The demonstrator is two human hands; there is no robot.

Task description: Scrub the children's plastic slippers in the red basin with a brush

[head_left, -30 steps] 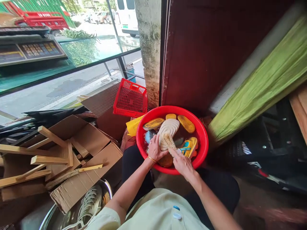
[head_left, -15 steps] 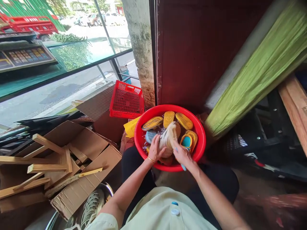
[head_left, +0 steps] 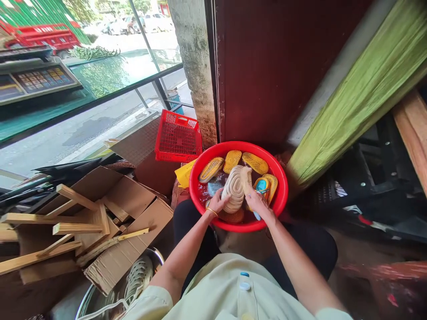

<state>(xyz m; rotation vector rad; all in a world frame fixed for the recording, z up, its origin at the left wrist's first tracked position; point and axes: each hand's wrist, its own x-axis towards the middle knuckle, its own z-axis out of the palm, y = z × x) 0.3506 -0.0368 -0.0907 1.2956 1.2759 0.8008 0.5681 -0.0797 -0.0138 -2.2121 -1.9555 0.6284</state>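
A red basin [head_left: 283, 195] between my knees holds water and several yellow shoe soles, one of them a yellow sole [head_left: 255, 163] at the back. Over its middle is a cream-coloured shoe sole [head_left: 233, 191] with a ringed pattern, facing up. My left hand [head_left: 217, 203] grips the sole's lower left edge. In my right hand [head_left: 258, 202] is a scrubbing brush [head_left: 246, 178] with pale bristles, at the sole's right side; a light blue end pokes out below the hand. A yellow shoe with a turquoise inside [head_left: 262, 185] lies at the basin's right.
Behind the basin's left side is a red plastic crate [head_left: 178, 138]. Opened cardboard [head_left: 133, 226] and a wooden stool [head_left: 83, 226] lie at the left, above a metal bowl [head_left: 87, 298] with pale shoes. A green cloth [head_left: 353, 98] hangs at the right.
The cream shoe has turned so its ringed sole faces up. The brush has moved to the sole's right side, and its bristles now show. The view has shifted slightly.
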